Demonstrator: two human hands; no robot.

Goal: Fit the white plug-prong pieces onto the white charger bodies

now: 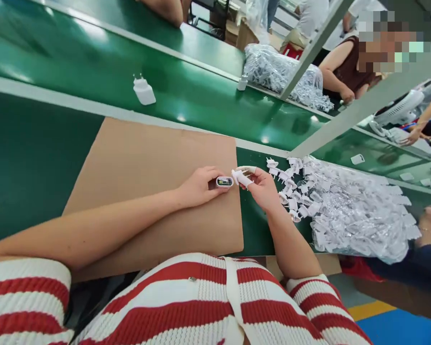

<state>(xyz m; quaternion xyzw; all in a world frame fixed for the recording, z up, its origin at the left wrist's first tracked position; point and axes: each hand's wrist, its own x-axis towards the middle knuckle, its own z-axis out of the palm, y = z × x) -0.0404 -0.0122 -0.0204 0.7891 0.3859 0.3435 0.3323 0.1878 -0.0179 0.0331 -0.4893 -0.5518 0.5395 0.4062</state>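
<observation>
My left hand (201,187) is closed around a white charger housing (224,182). Its open end faces my right hand, and a circuit board shows inside. My right hand (262,188) pinches a white plug cap (240,177) with metal pins, held just to the right of the housing, with a narrow gap between the two parts. White finger covers are on the thumb and a finger of that hand. Both hands are above the right edge of a cardboard sheet (158,163). Loose plug caps (294,187) lie in a pile just right of my right hand.
A clear plastic bag (359,211) full of white parts stands at the right. Beyond a pale rail runs a green belt (201,105) carrying an assembled charger (143,91) and other white pieces. A metal post (345,110) rises at the right; co-workers sit across the line.
</observation>
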